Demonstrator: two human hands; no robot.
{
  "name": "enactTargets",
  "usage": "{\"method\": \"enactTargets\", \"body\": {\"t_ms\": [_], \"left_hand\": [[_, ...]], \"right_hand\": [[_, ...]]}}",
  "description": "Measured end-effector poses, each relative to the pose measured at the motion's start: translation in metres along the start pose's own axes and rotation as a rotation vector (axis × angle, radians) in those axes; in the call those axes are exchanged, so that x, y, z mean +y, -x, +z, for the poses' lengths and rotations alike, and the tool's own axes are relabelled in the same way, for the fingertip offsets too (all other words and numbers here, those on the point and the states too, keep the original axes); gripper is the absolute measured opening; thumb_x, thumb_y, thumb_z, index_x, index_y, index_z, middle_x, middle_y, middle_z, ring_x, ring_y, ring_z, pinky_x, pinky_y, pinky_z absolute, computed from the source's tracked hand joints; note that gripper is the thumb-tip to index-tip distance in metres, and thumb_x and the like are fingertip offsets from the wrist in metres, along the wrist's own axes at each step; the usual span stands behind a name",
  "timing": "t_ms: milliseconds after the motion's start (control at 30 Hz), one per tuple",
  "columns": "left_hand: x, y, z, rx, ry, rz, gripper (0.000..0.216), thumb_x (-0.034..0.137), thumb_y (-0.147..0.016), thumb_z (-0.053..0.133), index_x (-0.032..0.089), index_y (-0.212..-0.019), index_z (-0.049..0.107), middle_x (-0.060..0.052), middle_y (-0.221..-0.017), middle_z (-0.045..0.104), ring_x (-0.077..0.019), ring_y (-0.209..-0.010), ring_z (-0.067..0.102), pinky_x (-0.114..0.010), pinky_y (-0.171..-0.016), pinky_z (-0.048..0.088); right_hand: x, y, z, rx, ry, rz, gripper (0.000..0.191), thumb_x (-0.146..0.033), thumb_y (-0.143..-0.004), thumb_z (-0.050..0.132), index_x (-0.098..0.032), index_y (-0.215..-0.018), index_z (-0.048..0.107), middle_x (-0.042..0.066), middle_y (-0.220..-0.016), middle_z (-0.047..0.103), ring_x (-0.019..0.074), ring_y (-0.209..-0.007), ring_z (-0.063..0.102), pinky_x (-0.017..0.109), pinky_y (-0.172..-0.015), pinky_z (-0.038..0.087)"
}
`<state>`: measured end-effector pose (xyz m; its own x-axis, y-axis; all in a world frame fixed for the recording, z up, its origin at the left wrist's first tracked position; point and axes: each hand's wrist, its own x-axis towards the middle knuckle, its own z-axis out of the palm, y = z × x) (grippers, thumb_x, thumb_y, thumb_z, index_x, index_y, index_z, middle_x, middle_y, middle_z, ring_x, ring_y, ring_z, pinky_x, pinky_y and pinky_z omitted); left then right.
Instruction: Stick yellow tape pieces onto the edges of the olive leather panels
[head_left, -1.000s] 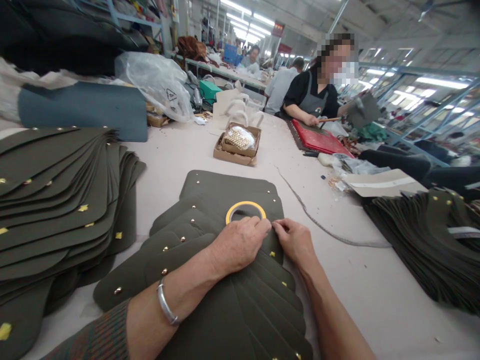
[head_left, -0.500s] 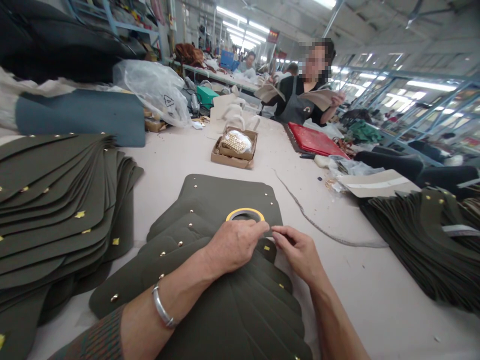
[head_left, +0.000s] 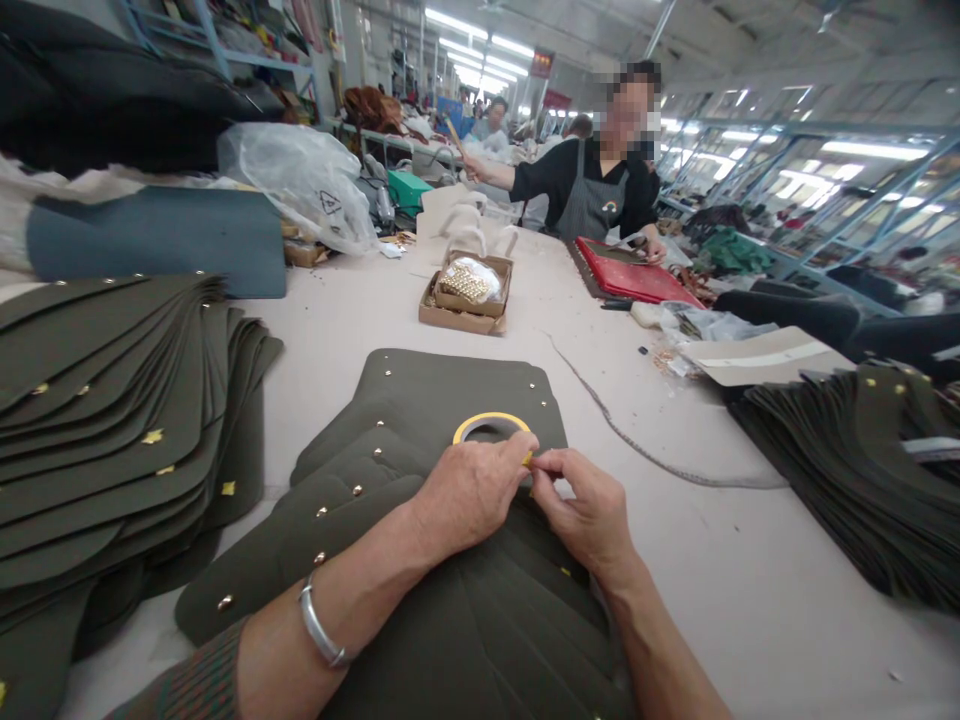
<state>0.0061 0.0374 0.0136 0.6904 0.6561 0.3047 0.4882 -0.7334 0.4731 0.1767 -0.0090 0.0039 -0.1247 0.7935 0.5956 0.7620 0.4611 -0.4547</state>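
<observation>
My left hand [head_left: 474, 492], with a silver bangle at the wrist, is closed on a roll of yellow tape [head_left: 466, 423]. A small bit of yellow tape [head_left: 527, 460] shows at its fingertips. My right hand [head_left: 589, 505] meets it there, thumb and forefinger pinched together at the tape's end. Both hands are over a fanned stack of dark olive panels [head_left: 454, 385] with rounded corners and small metal studs. Another small yellow tape piece [head_left: 565, 571] sticks to a panel edge below my right hand.
More olive panels [head_left: 112, 400] are piled at left, others [head_left: 847, 470] at right. A cardboard box of gold studs [head_left: 465, 315] stands ahead. A cord [head_left: 637, 445] lies across the table. Across it, a co-worker [head_left: 600, 185] stands by a red board [head_left: 637, 272].
My right hand has moved slightly left, onto the tape at my left fingertips, where yellow now shows. The co-worker has lowered one hand to the red board and stretched the other arm sideways.
</observation>
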Motion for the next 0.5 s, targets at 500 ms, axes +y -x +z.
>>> {"method": "enactTargets", "body": {"t_ms": [500], "left_hand": [[0.005,-0.01,0.004,0.294,-0.123,0.087,0.02,0.02,-0.095,0.038,0.018,-0.084,0.054,-0.001,-0.073,0.059,-0.0145,-0.069,0.057,-0.025,-0.066,0.044]], "right_hand": [[0.025,-0.017,-0.007,0.068,-0.676,0.95,0.022,-0.035,-0.063,0.073,-0.016,-0.066,0.063,-0.003,-0.052,0.061,0.0104,-0.045,0.056,0.023,-0.048,0.051]]}}
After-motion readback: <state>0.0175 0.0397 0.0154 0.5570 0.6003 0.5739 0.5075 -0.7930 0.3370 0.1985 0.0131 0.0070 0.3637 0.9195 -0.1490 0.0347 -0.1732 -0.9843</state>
